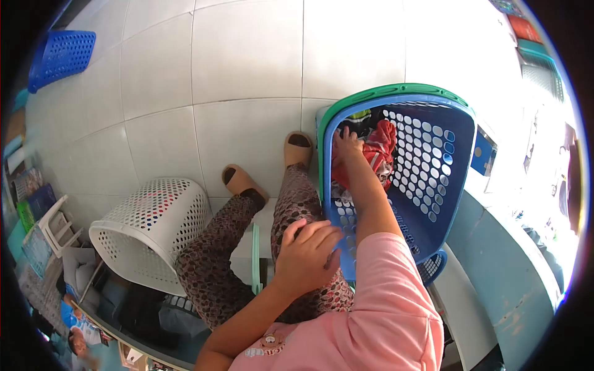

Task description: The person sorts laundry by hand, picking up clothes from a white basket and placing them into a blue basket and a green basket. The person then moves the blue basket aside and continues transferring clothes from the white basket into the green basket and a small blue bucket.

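My right hand [350,148] is down inside a blue plastic laundry basket [455,185] with round holes. Its fingers are spread over a bundle of clothes, touching or just above it; nothing gripped can be seen. Beside the fingers lies a red garment with white parts [381,148]. A black and bright green piece of cloth [359,119] shows at the far end. My left hand [307,256] is over my thigh, beside the basket's near wall, with bent fingers and the thumb apart. No object shows in it, though its palm is hidden.
A green basket rim [396,89] surrounds the blue one. To the left, a white perforated basket [148,232] lies tipped over by my leg. Another blue basket [65,55] stands farther off on the tiled floor [247,55]. Another person [77,315] is at the lower left.
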Motion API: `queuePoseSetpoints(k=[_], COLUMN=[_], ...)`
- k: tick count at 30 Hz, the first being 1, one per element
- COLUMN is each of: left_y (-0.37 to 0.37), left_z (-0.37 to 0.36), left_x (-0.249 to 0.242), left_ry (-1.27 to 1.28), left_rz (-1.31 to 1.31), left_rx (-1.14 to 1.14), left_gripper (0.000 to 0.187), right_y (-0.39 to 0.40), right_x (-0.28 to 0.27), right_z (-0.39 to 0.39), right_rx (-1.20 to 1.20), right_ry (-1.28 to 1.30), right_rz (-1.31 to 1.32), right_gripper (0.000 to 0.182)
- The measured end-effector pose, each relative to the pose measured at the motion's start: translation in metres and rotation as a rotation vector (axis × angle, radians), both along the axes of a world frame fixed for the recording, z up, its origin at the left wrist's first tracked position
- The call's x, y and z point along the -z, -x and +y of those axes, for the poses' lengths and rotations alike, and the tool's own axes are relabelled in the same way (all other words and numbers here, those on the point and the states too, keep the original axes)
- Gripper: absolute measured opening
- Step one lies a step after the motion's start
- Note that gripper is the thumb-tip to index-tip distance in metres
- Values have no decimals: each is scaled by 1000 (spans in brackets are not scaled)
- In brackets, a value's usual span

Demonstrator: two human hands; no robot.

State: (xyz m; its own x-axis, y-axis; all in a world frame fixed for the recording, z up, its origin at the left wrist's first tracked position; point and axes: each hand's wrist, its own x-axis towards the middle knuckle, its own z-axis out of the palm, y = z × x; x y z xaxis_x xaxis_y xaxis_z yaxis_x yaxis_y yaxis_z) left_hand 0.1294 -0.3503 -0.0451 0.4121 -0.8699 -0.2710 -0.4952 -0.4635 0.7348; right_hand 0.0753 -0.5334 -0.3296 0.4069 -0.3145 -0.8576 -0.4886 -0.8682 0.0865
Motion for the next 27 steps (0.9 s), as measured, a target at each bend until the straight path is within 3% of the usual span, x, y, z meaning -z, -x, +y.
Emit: queuePoseSetpoints(k=[1,3,4,11,13,18,20,21,23,26,27], left_y=[2,0,-2,0,1,10,19,23,30,38,39], left_z=[0,-2,-3,-6,-6,2,5,7,13,19,19], left_x=[0,0,-1,-5,-10,-14,-13,-10,-5,1,2], left_ry=[-5,13,28,109,146,129,179,210,222,221,206], left_rz=[7,-13,-19,-64,-78,-195,-264,-306,-316,-370,-411], left_rx=[-5,-4,-10,-24,-11,-5,-27,-34,-21,-5,3], left_gripper=[26,26,25,18,16,12,9,9,8,8,8], right_y=[16,31,37,68,85,136,177,173,196,247,265], right_x=[12,32,29,-84,-126,-258,-289,-354,-424,-499,-519], right_z=[3,8,12,12,4,-4,-11,-6,-2,0,0], right_rx=[-5,303,267,238,297,367,472,513,624,860,792], right_ry=[-5,17,33,-155,-261,-229,-301,-268,-227,-190,-155], right_rz=[7,-160,-165,-306,-476,-707,-934,-892,-913,-884,-933], right_gripper=[94,54,35,46,54,49,47,50,51,45,43])
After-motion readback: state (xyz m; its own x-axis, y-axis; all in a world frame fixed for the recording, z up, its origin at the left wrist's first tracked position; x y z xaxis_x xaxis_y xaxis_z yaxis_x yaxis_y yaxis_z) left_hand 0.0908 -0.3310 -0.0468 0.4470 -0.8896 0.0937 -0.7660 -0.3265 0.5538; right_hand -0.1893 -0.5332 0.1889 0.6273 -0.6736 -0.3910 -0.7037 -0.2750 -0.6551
